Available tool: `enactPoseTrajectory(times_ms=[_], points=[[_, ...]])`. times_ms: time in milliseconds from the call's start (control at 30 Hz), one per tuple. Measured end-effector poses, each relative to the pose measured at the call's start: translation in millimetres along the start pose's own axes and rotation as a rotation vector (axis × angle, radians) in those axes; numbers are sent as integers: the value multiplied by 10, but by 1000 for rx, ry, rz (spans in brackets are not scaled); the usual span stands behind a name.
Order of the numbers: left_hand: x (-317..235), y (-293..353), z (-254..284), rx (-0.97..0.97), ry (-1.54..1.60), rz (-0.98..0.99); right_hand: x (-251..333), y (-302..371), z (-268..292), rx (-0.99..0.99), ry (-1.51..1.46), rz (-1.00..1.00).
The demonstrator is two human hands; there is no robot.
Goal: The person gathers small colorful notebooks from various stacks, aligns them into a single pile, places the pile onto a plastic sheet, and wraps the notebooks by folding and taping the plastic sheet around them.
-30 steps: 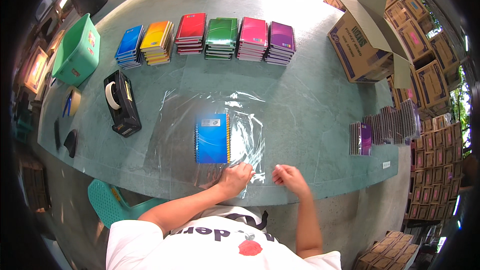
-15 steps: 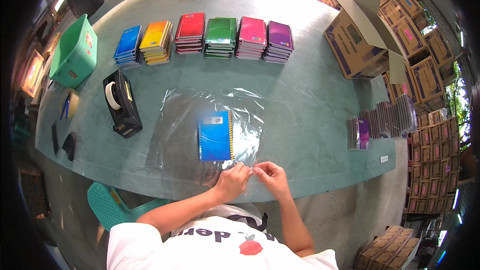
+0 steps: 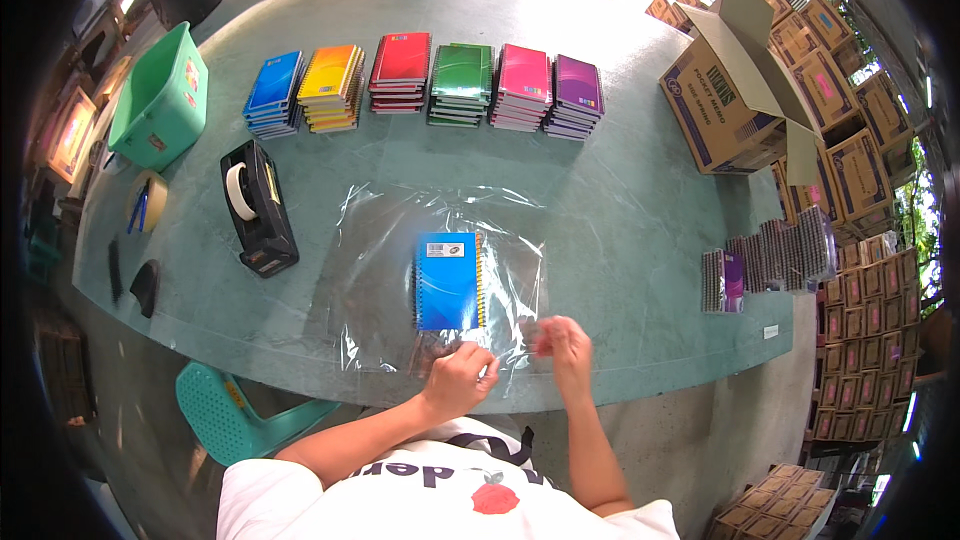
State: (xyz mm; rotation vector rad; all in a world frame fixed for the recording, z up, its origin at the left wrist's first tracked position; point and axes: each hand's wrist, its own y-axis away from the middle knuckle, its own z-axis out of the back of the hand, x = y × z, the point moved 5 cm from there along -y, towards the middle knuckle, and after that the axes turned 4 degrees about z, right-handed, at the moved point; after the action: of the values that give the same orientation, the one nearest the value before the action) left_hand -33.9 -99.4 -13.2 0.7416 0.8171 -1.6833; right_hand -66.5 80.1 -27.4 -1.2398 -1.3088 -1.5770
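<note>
A blue spiral-bound notebook (image 3: 447, 290) with a white label lies on a sheet of clear plastic film (image 3: 375, 240). Yellow coils show along its right side. My left hand (image 3: 458, 380) is closed at the film's near edge, just below the notebook, its fingers curled on the film. To the right, my right hand (image 3: 568, 355) is lifted beside the film's near right corner. Motion smears its fingertips, so I cannot make out whether they hold the film.
Stacked notebooks stand across the far side: blue (image 3: 273, 85), yellow (image 3: 330, 75), red (image 3: 400, 60), green (image 3: 462, 70), pink (image 3: 522, 75), purple (image 3: 578, 85). A black tape dispenser (image 3: 262, 215) and green bin (image 3: 160, 105) sit left. An open carton (image 3: 720, 90) and wrapped notebooks (image 3: 765, 262) are right.
My hands, close together at the film's edge before, have parted. The right moved up and to the right, the left slightly down. The whole view has shifted a little.
</note>
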Motion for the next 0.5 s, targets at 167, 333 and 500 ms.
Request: enactPoseTrajectory(times_ms=[167, 333, 500], points=[[-262, -277, 486, -118, -134, -208, 524, -333, -724, 358, 615, 163], [510, -871, 884, -308, -282, -10, 686, -122, -1213, 500, 792, 452], [470, -988, 965, -365, -487, -100, 416, -22, -1372, 538, 985, 533]])
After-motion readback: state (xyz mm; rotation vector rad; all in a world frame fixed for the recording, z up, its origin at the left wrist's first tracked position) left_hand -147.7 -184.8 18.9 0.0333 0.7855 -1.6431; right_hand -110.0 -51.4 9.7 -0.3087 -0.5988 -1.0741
